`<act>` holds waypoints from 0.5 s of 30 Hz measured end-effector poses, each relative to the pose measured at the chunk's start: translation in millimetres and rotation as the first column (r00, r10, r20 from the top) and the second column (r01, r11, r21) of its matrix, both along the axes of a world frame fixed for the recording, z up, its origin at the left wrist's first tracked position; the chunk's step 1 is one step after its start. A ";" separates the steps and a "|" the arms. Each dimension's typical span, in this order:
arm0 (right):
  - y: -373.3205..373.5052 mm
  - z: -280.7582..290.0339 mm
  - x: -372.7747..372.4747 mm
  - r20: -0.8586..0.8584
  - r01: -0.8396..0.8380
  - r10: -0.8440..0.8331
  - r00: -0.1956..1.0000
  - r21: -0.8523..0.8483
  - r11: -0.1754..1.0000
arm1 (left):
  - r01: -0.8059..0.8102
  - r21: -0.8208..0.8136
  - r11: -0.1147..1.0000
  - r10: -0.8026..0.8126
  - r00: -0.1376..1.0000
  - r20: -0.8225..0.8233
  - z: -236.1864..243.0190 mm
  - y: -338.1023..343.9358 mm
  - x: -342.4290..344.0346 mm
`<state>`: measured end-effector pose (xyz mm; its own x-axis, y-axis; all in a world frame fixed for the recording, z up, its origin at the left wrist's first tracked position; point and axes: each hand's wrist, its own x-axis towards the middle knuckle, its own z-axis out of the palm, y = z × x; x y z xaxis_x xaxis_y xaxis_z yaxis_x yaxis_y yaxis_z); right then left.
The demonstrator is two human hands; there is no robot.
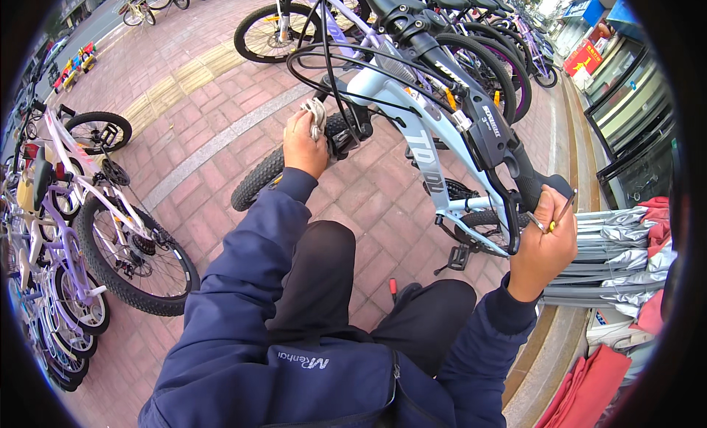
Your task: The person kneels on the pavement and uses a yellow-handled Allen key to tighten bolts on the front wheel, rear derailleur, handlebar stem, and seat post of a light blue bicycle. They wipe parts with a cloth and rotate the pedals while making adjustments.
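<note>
A light blue bicycle (pixel 434 170) stands in front of me, its black handlebar reaching toward my right side. My left hand (pixel 303 149) is closed around a crumpled greyish rag (pixel 317 117), beside the front fork and above the front tyre (pixel 259 179). At the black handlebar grip (pixel 524 179), my right hand (pixel 546 235) is closed on a thin metal tool (pixel 565 207) with a small yellow part near the fingers. Its exact kind does not show. The brake lever (pixel 508 214) lies just left of that hand.
White and purple bicycles (pixel 110 185) crowd the left side. More parked bikes (pixel 479 60) line the far side. A red-tipped object (pixel 393 286) lies on the brick paving near my knees. Grey poles with folded fabric (pixel 618 258) and a red cloth (pixel 589 384) sit by the steps at right.
</note>
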<state>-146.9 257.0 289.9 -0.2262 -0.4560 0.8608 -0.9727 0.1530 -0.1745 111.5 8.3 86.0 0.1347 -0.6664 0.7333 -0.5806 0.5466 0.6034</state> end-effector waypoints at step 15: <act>0.5 -2.4 -3.3 0.050 0.030 -0.029 0.998 -0.008 1.000 | 0.198 -0.120 0.973 -0.172 0.966 0.195 -6.8 32.8 -13.0</act>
